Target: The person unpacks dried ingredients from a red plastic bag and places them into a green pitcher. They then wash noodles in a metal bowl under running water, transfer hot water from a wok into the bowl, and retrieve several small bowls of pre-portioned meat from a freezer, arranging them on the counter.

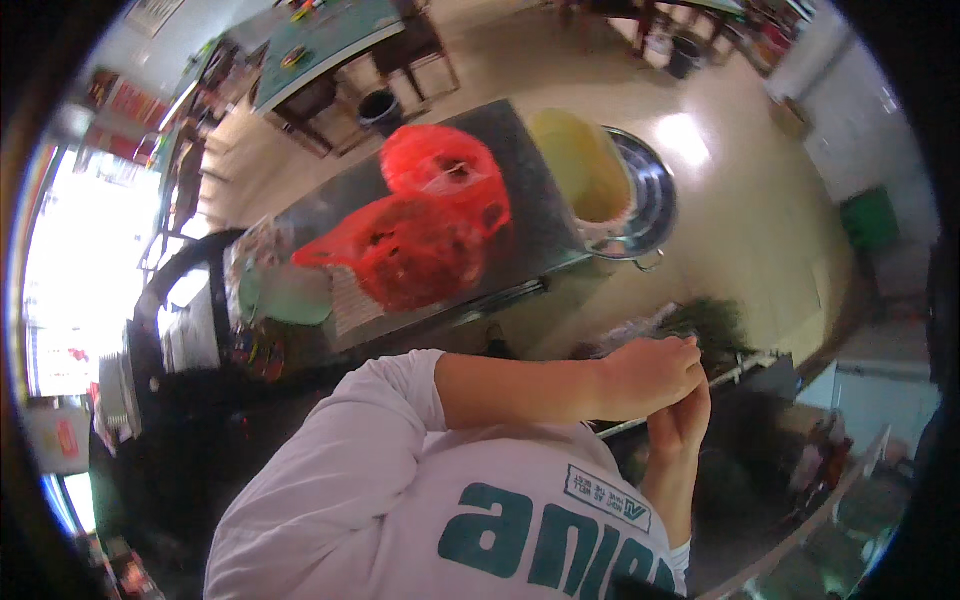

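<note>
Across my chest reaches my left arm, and my left hand (pixel 651 379) is curled at the right of the picture. Against its fingers, from below, comes my right hand (pixel 681 420). The two hands touch; whether anything small is between the fingers is hidden. Just beyond them is a blurred bunch of green leaves (pixel 709 322), beside a clear plastic bag (pixel 626 330). Two red plastic bags (pixel 420 255) (pixel 427 154) with dark contents lie on a dark-topped table (pixel 525 180) in front of me.
Right of the table are a steel basin (pixel 656 195) and a yellowish tub (pixel 581 169). A pale green container (pixel 285 296) sits at the table's left end. Farther off stand a green-topped table (pixel 330 45), a black bin (pixel 380 109) and a green box (pixel 870 219).
</note>
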